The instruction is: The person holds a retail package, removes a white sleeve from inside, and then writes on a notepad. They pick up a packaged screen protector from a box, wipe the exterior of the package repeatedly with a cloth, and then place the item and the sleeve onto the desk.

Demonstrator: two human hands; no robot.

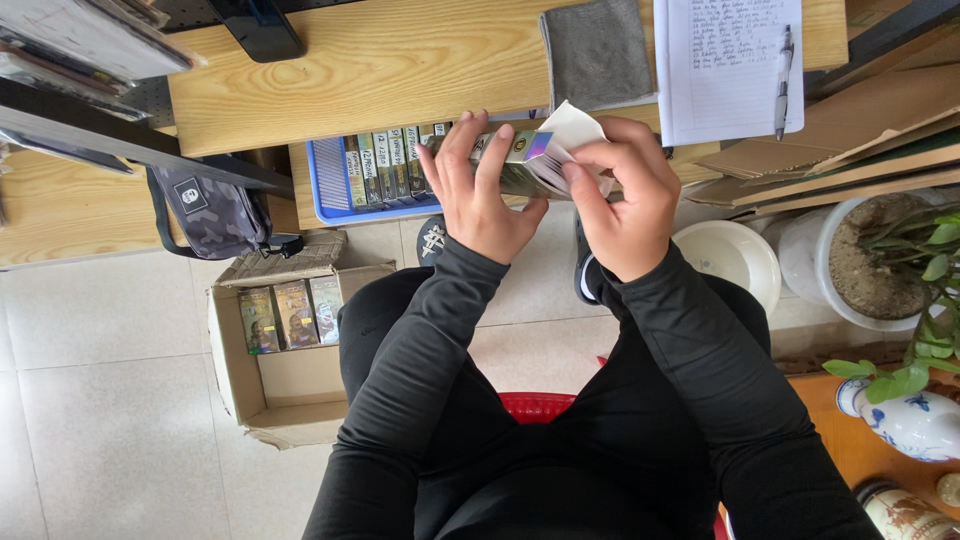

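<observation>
My left hand (478,190) grips a small olive-green carton (505,168) around its body, holding it level in front of me. My right hand (622,195) pinches the carton's open end, where a white folded paper leaflet (572,130) sticks out between my thumb and fingers. Just beyond the hands, a blue tray (325,190) holds a row of several similar green cartons standing on edge. An open cardboard box (262,375) on the floor to my left holds three more cartons.
A wooden desk (390,70) carries a grey cloth (597,50), a lined notepad (722,65) with a pen (783,80). A camouflage bag (205,212) hangs at left. A white bowl (730,258), potted plant (880,262) and porcelain vase (905,420) stand at right.
</observation>
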